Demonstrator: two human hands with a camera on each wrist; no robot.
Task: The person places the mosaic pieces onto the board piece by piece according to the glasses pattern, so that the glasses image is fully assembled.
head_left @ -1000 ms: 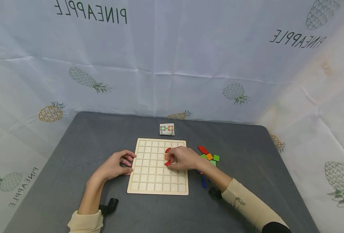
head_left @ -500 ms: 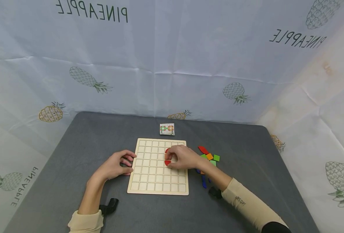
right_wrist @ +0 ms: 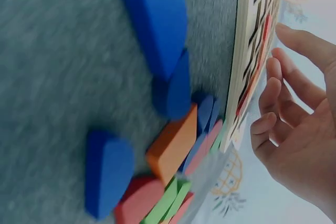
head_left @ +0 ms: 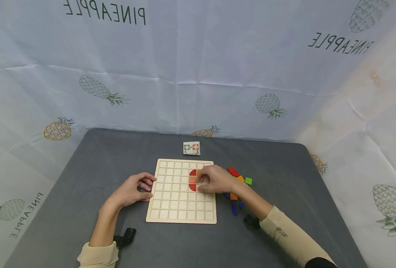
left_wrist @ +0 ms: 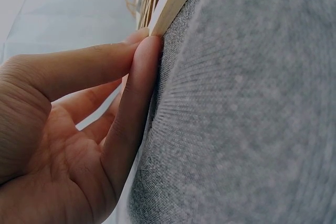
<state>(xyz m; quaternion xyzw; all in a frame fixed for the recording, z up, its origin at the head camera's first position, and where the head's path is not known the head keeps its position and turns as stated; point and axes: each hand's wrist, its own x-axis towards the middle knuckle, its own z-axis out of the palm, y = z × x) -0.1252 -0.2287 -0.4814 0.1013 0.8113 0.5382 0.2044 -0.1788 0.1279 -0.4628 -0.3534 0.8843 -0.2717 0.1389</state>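
Note:
A pale wooden grid board (head_left: 172, 204) lies on the grey table. My left hand (head_left: 135, 190) rests its fingertips and thumb against the board's left edge; the left wrist view has the thumb and a finger (left_wrist: 144, 66) at that edge. Over the board's right part is my right hand (head_left: 215, 179), thumb and fingers apart with nothing seen between them. Just left of its fingertips, an orange square (head_left: 192, 179) sits between two red rounded pieces (head_left: 192, 187) in the grid, forming a half-disc shape. A sliver of orange shows beside the upper red piece, partly hidden by the hand.
Loose pieces lie right of the board: a red one (head_left: 233, 171), a green square (head_left: 248, 181), an orange piece (right_wrist: 173, 145) and several blue ones (right_wrist: 163, 24). A small printed pattern card (head_left: 191, 148) lies behind the board. Pineapple-print cloth (head_left: 171, 104) hangs behind the table.
The lower red piece, earlier tilted at the right fingertips, now lies flat in the grid. My right hand has drawn back slightly to the right, uncovering the pieces. The left hand stays put.

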